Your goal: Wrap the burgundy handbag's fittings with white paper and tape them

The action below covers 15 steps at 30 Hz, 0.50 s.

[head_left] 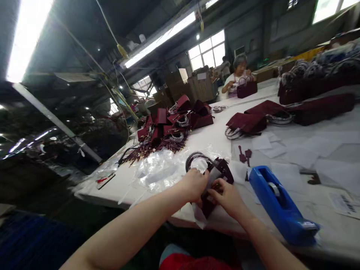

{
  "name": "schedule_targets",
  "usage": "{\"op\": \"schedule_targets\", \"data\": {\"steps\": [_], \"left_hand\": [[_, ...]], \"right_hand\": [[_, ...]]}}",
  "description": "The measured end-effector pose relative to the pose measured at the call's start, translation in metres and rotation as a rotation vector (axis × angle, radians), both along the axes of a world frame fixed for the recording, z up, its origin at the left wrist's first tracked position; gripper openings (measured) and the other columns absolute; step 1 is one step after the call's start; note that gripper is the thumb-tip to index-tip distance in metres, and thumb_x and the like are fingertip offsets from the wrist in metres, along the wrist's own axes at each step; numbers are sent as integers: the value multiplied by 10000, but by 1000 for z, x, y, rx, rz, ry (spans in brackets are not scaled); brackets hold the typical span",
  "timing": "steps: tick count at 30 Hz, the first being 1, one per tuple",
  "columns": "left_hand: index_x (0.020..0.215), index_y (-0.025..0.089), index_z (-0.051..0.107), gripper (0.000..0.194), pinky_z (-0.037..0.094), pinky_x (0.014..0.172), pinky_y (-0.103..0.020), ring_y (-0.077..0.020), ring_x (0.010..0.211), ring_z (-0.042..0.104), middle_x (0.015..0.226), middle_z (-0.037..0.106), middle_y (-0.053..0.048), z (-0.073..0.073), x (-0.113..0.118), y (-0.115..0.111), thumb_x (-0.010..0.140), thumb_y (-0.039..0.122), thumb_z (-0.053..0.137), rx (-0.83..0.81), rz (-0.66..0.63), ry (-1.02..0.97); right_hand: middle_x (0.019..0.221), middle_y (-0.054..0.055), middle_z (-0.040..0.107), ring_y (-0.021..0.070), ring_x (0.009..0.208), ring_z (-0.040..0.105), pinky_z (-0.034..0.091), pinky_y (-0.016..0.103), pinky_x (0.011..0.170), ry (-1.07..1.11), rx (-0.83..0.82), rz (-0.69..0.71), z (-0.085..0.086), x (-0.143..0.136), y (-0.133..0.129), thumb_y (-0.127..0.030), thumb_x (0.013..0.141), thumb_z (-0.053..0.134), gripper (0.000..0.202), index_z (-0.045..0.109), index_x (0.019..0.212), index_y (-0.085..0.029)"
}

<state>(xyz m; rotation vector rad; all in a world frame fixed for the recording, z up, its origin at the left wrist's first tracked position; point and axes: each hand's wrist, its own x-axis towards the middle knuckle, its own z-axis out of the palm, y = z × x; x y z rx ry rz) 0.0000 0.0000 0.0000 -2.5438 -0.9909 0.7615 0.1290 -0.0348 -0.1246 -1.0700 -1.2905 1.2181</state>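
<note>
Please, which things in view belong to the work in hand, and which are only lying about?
Probably the work:
- dark red bag, touched by left grip and right grip
- blue tape dispenser, nearby

Seemingly just lying about:
- clear plastic
- heap of bags
- printed card

Lit from overhead by a fluorescent tube (28, 41) at upper left, clipped to pure white, plus a second tube lamp (163, 39) further back; backlit through a blown-out far window (208, 51); drops to near black across the ceiling (90, 22); stays bright at working height on the white tabletop (210, 137), deep in shadow beneath; throws hard glints off the clear plastic wrap (159, 168), milder sheen off the blue tape dispenser (291, 215); loses detail in the dark burgundy handbag (225, 169); looks wide-angle, tilted, stretched toward the corners; smeared in the left background (42, 161); too soft to read the printed label (345, 204); pixelated over a far co-worker's (233, 86) face.
</note>
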Motion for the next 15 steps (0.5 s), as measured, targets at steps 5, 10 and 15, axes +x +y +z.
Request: {"op": "schedule_targets", "data": {"steps": [5,10,15], "left_hand": [[1346,26,406,1094,470,817,-363,-335,884,684,971,713,-197,-1,-2,0,543,632,836,-14,34,-41],[1352,12,399,1110,473,827,-372,-341,901,682,968,712,-207,-2,-4,-1,548,648,825,-12,30,-68],[1309,-5,436,1086,478,827,-374,-338,889,684,933,712,-202,0,-4,-2,538,650,830,-13,21,-84]], "right_hand": [[832,47,733,238,765,676,523,345,702,13,29,-126,-10,3,-5,-397,762,707,199,695,829,-210],[847,73,749,254,785,681,519,360,716,113,-36,-262,-22,-4,-2,-436,687,784,286,726,835,-199],[901,102,760,248,778,706,567,350,683,320,-107,-292,-29,-14,0,-498,618,824,494,709,972,-173]]}}
